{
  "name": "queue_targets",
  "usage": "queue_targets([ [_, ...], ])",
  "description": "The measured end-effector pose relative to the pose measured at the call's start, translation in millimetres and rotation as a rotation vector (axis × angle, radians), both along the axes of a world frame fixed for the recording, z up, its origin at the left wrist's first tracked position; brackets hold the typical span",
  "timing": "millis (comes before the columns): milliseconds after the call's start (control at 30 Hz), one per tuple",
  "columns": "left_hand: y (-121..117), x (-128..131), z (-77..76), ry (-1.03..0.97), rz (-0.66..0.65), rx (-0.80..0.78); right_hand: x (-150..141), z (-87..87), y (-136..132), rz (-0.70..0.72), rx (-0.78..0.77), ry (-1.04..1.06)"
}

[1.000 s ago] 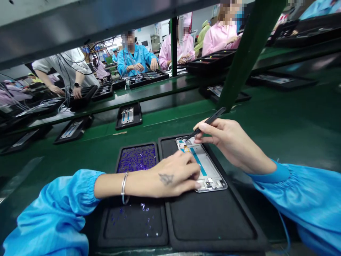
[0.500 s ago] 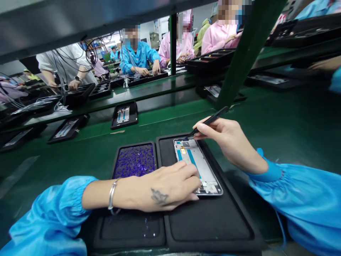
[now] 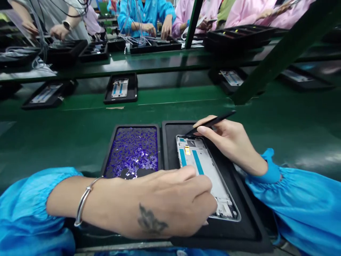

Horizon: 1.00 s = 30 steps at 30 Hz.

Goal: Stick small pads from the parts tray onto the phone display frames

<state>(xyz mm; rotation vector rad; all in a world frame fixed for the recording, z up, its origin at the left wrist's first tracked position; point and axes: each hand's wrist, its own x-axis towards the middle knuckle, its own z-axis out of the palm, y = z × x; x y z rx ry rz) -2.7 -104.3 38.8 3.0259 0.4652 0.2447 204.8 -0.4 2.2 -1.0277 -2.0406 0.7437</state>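
A silver phone frame (image 3: 206, 174) with two blue strips lies in a black tray (image 3: 239, 231) in front of me. My left hand (image 3: 170, 206) rests on the frame's near left edge, fingers curled over it and pressing it down. My right hand (image 3: 226, 140) holds black tweezers (image 3: 213, 121), their tip at the frame's far top edge. Left of this tray stands a second black tray (image 3: 110, 149) full of small blue and clear film bits.
A green conveyor belt (image 3: 80, 135) runs across, carrying other black trays with phone frames (image 3: 119, 89). A slanted green post (image 3: 279, 57) rises at the right. Several people in blue and pink coats work at the far bench with trays and cables.
The view has tipped down and moved closer, so trays and hands look larger. My left hand has slid toward the frame's near end. The tweezers stay at the frame's top.
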Motion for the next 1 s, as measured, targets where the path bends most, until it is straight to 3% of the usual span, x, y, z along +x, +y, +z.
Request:
queue_targets([
  [267,-1,1,2.0,-0.067,0.045,-0.083,1,1.2,-2,0.038,0.166,-0.145],
  [567,-1,1,3.1,-0.069,0.053,-0.083,2,0.9,-5,0.086,0.248,-0.205],
  [767,-3,4,-8.9,-0.112,0.060,-0.093,1,1.8,-5,-0.023,0.085,-0.079],
  [1000,-4,8,-12.9,-0.168,0.069,-0.107,-1,2.5,-1,-0.032,-0.079,-0.014],
])
